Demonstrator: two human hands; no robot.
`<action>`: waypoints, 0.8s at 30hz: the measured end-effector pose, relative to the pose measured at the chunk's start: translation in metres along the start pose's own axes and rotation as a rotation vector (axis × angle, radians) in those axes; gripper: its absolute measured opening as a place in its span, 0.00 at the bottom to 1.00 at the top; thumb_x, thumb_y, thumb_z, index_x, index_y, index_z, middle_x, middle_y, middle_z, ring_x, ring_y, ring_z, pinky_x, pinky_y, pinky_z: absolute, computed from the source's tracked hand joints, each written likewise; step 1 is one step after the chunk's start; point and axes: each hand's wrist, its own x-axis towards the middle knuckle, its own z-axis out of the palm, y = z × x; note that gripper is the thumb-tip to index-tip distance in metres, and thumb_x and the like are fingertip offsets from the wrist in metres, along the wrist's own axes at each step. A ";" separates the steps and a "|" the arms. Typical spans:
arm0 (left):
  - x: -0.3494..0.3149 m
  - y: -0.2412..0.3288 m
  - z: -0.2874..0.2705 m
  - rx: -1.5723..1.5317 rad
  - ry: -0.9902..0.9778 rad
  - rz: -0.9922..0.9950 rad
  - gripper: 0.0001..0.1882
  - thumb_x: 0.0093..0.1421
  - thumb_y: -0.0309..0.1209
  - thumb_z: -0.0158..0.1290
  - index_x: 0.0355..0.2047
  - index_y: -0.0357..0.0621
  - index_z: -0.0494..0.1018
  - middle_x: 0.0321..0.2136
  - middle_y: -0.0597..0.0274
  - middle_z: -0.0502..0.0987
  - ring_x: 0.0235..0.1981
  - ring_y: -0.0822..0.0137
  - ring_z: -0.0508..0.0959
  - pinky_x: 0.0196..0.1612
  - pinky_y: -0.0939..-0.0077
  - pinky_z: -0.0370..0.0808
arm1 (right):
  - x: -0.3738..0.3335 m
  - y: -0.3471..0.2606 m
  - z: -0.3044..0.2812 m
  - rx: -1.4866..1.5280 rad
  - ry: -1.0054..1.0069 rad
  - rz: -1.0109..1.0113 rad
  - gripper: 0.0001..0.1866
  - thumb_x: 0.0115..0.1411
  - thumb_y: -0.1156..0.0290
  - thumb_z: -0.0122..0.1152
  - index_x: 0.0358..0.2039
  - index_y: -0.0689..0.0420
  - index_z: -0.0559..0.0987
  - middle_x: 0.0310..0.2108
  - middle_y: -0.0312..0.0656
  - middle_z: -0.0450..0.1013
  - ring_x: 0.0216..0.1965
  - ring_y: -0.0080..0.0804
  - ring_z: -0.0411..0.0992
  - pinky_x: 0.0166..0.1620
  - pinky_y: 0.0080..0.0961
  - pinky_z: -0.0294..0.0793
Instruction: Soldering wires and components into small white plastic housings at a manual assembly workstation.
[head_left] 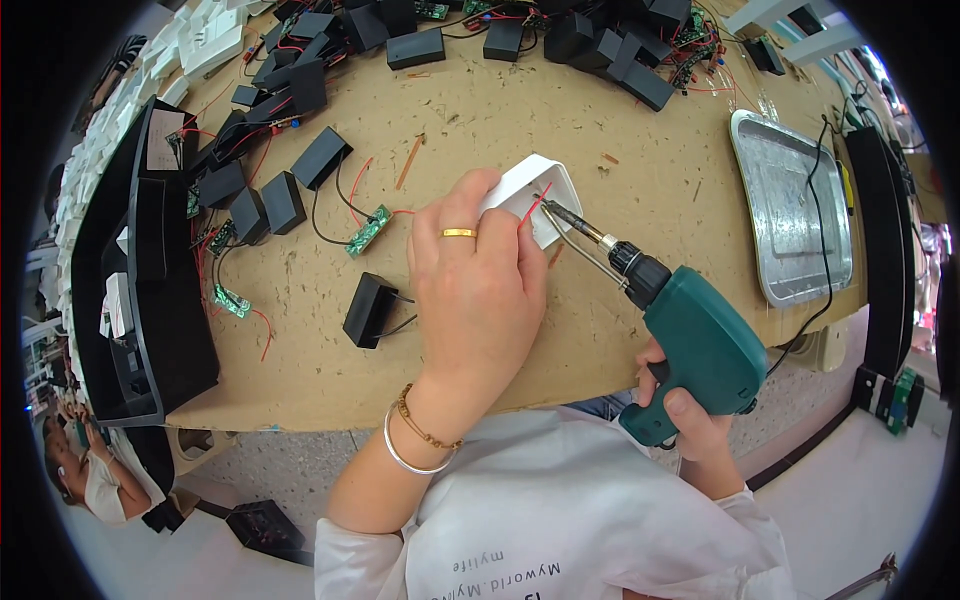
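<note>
My left hand is closed on a small white plastic housing, holding it tilted with its open side to the right. A red wire pokes out of the housing. My right hand grips a green soldering gun, one finger at its black trigger. The gun's tip and thin metal feed tube reach into the housing's opening; the exact contact is too small to tell. Beside my left wrist lies a black box, its dark wires running under the hand. A green circuit board with red wires sits just beyond.
A black bin stands on the left, near piled white housings. Black boxes with wires and boards line the far edge. On the right are a metal tray and a black cord. Another person is at lower left.
</note>
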 end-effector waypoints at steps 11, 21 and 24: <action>0.000 0.000 0.002 -0.018 0.009 0.005 0.06 0.48 0.22 0.55 0.27 0.34 0.69 0.43 0.54 0.70 0.38 0.53 0.69 0.40 0.61 0.69 | 0.001 0.001 0.002 0.010 0.008 -0.046 0.25 0.52 0.59 0.62 0.41 0.67 0.70 0.35 0.45 0.68 0.24 0.28 0.69 0.29 0.22 0.68; -0.001 0.000 0.003 -0.021 0.004 -0.003 0.06 0.48 0.22 0.55 0.26 0.34 0.69 0.44 0.54 0.70 0.39 0.53 0.69 0.41 0.61 0.68 | 0.000 0.000 0.001 0.008 0.006 -0.008 0.25 0.53 0.58 0.61 0.42 0.67 0.70 0.35 0.45 0.68 0.24 0.27 0.69 0.29 0.21 0.68; -0.001 0.000 0.002 -0.018 -0.010 -0.010 0.06 0.48 0.22 0.55 0.26 0.34 0.69 0.44 0.54 0.70 0.39 0.53 0.69 0.41 0.61 0.68 | -0.001 0.004 -0.003 -0.030 -0.025 -0.007 0.25 0.53 0.58 0.61 0.42 0.67 0.70 0.36 0.45 0.68 0.25 0.27 0.69 0.29 0.22 0.68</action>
